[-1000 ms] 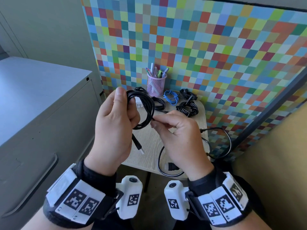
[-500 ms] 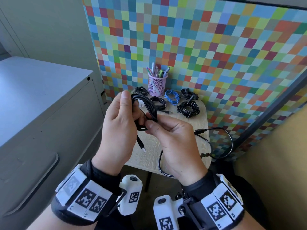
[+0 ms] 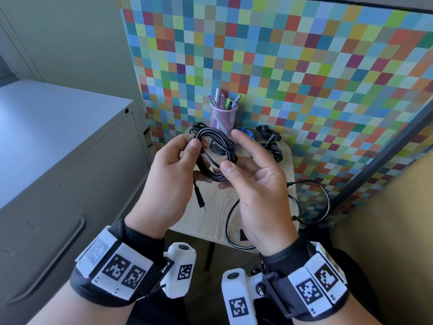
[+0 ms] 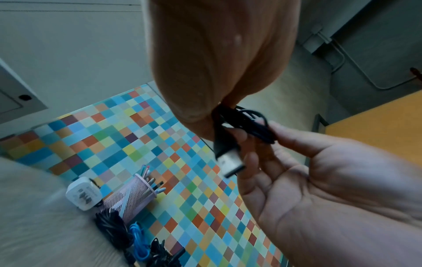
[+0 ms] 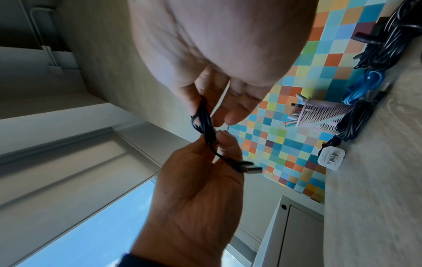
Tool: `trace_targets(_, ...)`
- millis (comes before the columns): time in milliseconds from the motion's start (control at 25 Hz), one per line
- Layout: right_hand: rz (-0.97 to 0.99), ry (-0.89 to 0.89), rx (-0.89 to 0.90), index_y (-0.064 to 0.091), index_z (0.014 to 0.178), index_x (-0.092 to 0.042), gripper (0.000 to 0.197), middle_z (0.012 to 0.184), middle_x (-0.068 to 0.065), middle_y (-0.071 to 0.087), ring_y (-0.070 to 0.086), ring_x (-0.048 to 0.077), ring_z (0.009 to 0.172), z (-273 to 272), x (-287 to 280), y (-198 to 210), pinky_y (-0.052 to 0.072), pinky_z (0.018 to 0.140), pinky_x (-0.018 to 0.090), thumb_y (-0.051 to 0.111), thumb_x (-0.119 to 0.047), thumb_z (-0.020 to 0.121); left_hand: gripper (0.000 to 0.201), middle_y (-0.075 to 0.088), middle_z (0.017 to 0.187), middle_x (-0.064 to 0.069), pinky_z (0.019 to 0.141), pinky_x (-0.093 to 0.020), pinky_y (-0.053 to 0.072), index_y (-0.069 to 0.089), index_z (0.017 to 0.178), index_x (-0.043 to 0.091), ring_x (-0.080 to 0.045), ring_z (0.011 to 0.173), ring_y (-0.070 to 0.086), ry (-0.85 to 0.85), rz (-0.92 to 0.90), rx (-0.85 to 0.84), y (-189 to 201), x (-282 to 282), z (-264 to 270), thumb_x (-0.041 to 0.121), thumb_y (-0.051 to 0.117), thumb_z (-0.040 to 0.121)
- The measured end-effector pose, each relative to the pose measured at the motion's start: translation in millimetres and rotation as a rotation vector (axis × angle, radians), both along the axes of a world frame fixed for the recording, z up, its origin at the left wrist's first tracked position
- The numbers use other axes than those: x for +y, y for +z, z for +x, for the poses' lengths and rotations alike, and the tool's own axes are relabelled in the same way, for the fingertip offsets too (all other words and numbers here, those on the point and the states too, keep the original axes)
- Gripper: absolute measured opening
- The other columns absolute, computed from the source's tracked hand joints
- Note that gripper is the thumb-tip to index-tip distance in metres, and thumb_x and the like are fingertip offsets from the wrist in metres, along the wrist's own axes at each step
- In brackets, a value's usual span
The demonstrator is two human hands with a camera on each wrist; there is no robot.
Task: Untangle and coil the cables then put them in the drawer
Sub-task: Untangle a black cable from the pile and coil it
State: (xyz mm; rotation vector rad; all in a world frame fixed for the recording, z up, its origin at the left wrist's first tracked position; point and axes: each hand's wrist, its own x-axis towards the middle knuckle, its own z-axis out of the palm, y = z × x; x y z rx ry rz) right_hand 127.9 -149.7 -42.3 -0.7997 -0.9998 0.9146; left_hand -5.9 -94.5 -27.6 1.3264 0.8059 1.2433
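A black cable (image 3: 214,156), wound into a loose coil of several turns, is held up in the air over the counter (image 3: 218,202), in front of the pink pen cup (image 3: 222,118) standing at 12 o'clock. The coil is gripped at its 9 o'clock side by the left hand (image 3: 168,174), the thumb pressed over the bundled turns with fingers curled behind them. At the coil's 4 o'clock side the strands are pinched between thumb and lower fingers of the right hand (image 3: 253,181), while its forefinger is held out straight and free at 1 o'clock. A short tail with a plug (image 3: 200,198) hangs from the coil toward 6 o'clock; in the right wrist view the metal plug end (image 5: 247,167) is seen dangling just below the left hand's fingers (image 5: 226,142). The cable is judged light, limp and springy: the turns will likely fan apart if the grip is loosened, and the smooth sheath may slide between the fingers. It is best held where all turns cross together, as at the left thumb, never by the plug or the loose tail, which would let the coil unwind. Coiled bundles, among them a blue cable (image 3: 244,133) and more black ones (image 3: 271,146), lie at the counter's far edge, and one loose black cable (image 3: 321,202) sprawls over its 4 o'clock side, not yet coiled. The drawer cannot be told for certain
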Motion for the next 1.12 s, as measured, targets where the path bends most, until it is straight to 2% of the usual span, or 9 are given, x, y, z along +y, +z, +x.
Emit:
trace_targets(80,0.034,0.124,0.082,0.062,0.134,-0.021,0.046,0.092,0.006,0.076,0.071,0.014,0.087,0.9,-0.6,2.6,0.055,0.081,0.024,0.064,0.004,0.096,0.027,0.068,0.084,-0.006,0.062,-0.037,0.054,0.065,0.096,0.010,-0.019,0.069,0.065,-0.028,-0.044,0.010,-1.5,0.4,0.0,0.016,0.044,0.110)
trace_targets(200,0.022,0.228,0.096,0.056,0.138,-0.013,0.046,0.081,-0.002,0.066,0.058,0.012,0.074,4.8,1.2,3.5,0.050,0.078,0.023,0.059,-0.001,0.094,0.026,0.060,0.073,-0.007,0.058,-0.030,0.041,0.070,0.093,0.017,-0.022,0.066,0.053,-0.010,0.009,0.133,-5.6,1.1,-2.6,0.021,0.049,0.109)
trace_targets(320,-0.015,0.179,-0.148,0.055,0.140,-0.018,0.053,0.086,0.000,0.066,0.061,0.013,0.081,11.9,2.1,1.4,0.051,0.084,0.029,0.068,-0.002,0.091,0.026,0.049,0.067,-0.008,0.056,-0.030,0.035,0.071,0.090,0.019,-0.023,0.062,0.043,0.035,0.054,0.157,-4.4,1.4,-6.9,0.020,0.052,0.108)
trace_targets(440,-0.088,0.054,-0.317,0.057,0.140,-0.020,0.060,0.100,0.004,0.073,0.067,0.013,0.087,17.6,5.6,-6.6,0.054,0.082,0.030,0.078,0.001,0.088,0.025,0.054,0.068,-0.005,0.055,-0.029,0.041,0.071,0.091,0.016,-0.022,0.061,0.049,0.055,0.063,0.117,-0.6,4.4,-11.7,0.015,0.052,0.108)
trace_targets(600,-0.133,0.033,-0.352,0.069,0.120,-0.019,0.036,0.095,0.006,0.076,0.065,0.016,0.074,21.9,9.2,-7.7,0.054,0.068,0.034,0.079,-0.009,0.087,0.023,0.057,0.069,-0.005,0.054,-0.029,0.047,0.072,0.092,0.011,-0.022,0.061,0.053,0.050,0.054,0.087,-0.3,4.7,-12.1,0.012,0.054,0.106)
trace_targets(720,-0.170,0.046,-0.286,0.070,0.104,-0.012,0.022,0.078,0.007,0.071,0.062,0.019,0.063,30.1,11.5,-5.1,0.055,0.060,0.034,0.075,0.005,0.090,0.008,0.059,0.073,-0.008,0.054,-0.028,0.049,0.072,0.098,0.008,-0.022,0.062,0.057,-0.011,0.028,0.047,1.2,1.6,-13.8,0.013,0.065,0.099)
trace_targets(880,-0.153,-0.056,-0.297,0.076,0.096,-0.014,0.025,0.075,0.010,0.069,0.062,0.020,0.061,43.8,14.8,-3.4,0.058,0.062,0.036,0.072,0.010,0.090,0.032,0.056,0.079,-0.008,0.053,-0.025,0.051,0.068,0.111,0.007,-0.022,0.063,0.060,-0.146,-0.092,-0.092,9.4,1.4,-25.4,-0.001,0.063,0.080)
trace_targets(1000,-0.139,-0.083,-0.370,0.078,0.100,-0.018,0.028,0.078,0.015,0.072,0.063,0.020,0.063,45.6,14.5,-2.9,0.059,0.066,0.037,0.072,0.008,0.091,0.033,0.058,0.083,-0.009,0.060,-0.020,0.056,0.067,0.112,0.003,-0.019,0.070,0.065,-0.254,-0.138,-0.206,15.9,0.1,-28.8,-0.009,0.069,0.081)
trace_targets(1120,-0.141,-0.031,-0.339,0.078,0.103,-0.018,0.024,0.077,0.011,0.072,0.064,0.019,0.061,35.6,9.9,-2.6,0.059,0.064,0.035,0.079,0.001,0.088,0.027,0.060,0.092,-0.012,0.078,-0.022,0.059,0.067,0.108,0.003,-0.021,0.086,0.070,-0.202,-0.112,-0.311,13.1,-0.5,-23.5,-0.008,0.070,0.083)
